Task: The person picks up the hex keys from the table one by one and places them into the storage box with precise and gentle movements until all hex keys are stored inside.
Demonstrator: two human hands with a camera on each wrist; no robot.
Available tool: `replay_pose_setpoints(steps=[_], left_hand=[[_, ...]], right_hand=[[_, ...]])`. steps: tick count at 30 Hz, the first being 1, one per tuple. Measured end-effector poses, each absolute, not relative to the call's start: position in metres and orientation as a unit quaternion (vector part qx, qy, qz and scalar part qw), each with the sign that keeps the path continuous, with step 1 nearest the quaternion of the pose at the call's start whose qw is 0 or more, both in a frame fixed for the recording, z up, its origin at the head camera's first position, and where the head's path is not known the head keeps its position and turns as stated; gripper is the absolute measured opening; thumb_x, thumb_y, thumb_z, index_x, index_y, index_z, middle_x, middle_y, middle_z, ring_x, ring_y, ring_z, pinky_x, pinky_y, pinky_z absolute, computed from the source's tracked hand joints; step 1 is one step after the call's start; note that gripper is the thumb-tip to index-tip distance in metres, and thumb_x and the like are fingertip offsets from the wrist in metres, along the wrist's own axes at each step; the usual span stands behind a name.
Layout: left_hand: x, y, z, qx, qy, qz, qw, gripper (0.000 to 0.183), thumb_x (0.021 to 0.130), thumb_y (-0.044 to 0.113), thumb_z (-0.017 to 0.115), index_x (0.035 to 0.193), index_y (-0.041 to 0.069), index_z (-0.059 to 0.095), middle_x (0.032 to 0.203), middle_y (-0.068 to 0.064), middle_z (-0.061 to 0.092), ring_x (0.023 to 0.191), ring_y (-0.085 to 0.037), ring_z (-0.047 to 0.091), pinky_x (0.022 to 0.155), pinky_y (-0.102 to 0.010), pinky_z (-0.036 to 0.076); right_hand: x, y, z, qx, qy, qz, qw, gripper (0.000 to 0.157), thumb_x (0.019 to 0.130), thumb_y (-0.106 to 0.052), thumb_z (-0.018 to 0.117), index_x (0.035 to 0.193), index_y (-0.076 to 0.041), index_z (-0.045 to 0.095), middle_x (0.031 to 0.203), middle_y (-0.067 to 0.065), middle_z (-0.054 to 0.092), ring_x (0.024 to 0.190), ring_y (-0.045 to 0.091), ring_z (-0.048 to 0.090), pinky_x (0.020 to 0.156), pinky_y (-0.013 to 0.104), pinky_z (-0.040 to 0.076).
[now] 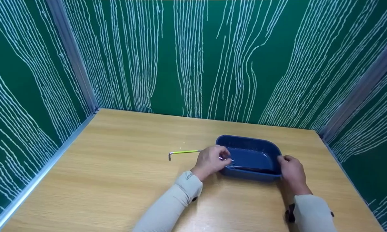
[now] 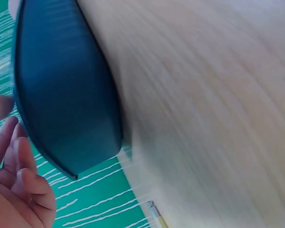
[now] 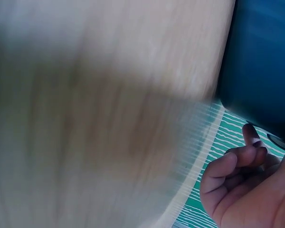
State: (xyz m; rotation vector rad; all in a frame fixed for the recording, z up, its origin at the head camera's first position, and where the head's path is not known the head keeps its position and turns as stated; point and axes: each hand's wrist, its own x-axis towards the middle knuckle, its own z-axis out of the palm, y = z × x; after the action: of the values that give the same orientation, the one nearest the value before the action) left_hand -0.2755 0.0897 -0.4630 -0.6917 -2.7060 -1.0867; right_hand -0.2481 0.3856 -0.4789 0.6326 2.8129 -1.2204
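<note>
A dark blue plastic bin (image 1: 250,175) with rounded corners stands on the table, its side filling much of the left wrist view. Inside, a thin dark rod with a shiny end (image 1: 245,168) lies along the near wall. My left hand (image 1: 211,161) hovers over the bin's left end, thumb and fingers apart and loosely bent; a small silvery glint shows between them. My right hand (image 1: 292,170) grips the bin's right end, thumb at the rim and fingers bent outside. Left of the bin lies a yellow-green hex key (image 1: 183,151) with a bent silver end, partly hidden behind my left hand.
The light wooden table (image 1: 122,180) reaches back to a green wall (image 1: 166,64) with wavy white lines. More such panels stand at both sides, with grey metal posts (image 1: 74,54) at the corners. Tiny pale specks lie behind the hex key.
</note>
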Motion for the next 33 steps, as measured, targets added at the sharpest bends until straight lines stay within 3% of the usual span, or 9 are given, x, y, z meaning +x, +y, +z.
replay_pose_setpoints(steps=[9, 20, 33], left_hand=[[-0.273, 0.075, -0.458, -0.233, -0.896, -0.374, 0.061, 0.027, 0.069, 0.049, 0.065, 0.093, 0.036, 0.060, 0.093, 0.019, 0.059, 0.089, -0.008, 0.055, 0.077, -0.026, 0.043], [-0.279, 0.044, -0.463, -0.196, -0.894, -0.401, 0.042, 0.032, 0.071, 0.043, 0.065, 0.098, 0.026, 0.064, 0.094, 0.015, 0.060, 0.089, -0.013, 0.055, 0.074, -0.027, 0.044], [-0.290, 0.006, -0.476, -0.142, -0.915, -0.370, 0.082, 0.030, 0.069, 0.042, 0.066, 0.094, 0.026, 0.065, 0.093, 0.009, 0.060, 0.087, -0.014, 0.053, 0.076, -0.033, 0.038]], right_hand=[[-0.246, 0.387, -0.480, 0.202, 0.887, -0.414, 0.012, 0.075, 0.087, -0.058, 0.020, 0.136, -0.002, 0.024, 0.136, 0.022, 0.031, 0.120, 0.035, 0.033, 0.096, 0.052, 0.029], [-0.247, 0.389, -0.479, 0.202, 0.890, -0.410, 0.016, 0.077, 0.086, -0.059, 0.018, 0.137, -0.001, 0.019, 0.138, 0.023, 0.026, 0.125, 0.038, 0.028, 0.096, 0.053, 0.027], [-0.245, 0.387, -0.478, 0.192, 0.896, -0.400, 0.003, 0.076, 0.087, -0.058, 0.019, 0.136, 0.000, 0.024, 0.137, 0.024, 0.029, 0.125, 0.038, 0.028, 0.097, 0.053, 0.026]])
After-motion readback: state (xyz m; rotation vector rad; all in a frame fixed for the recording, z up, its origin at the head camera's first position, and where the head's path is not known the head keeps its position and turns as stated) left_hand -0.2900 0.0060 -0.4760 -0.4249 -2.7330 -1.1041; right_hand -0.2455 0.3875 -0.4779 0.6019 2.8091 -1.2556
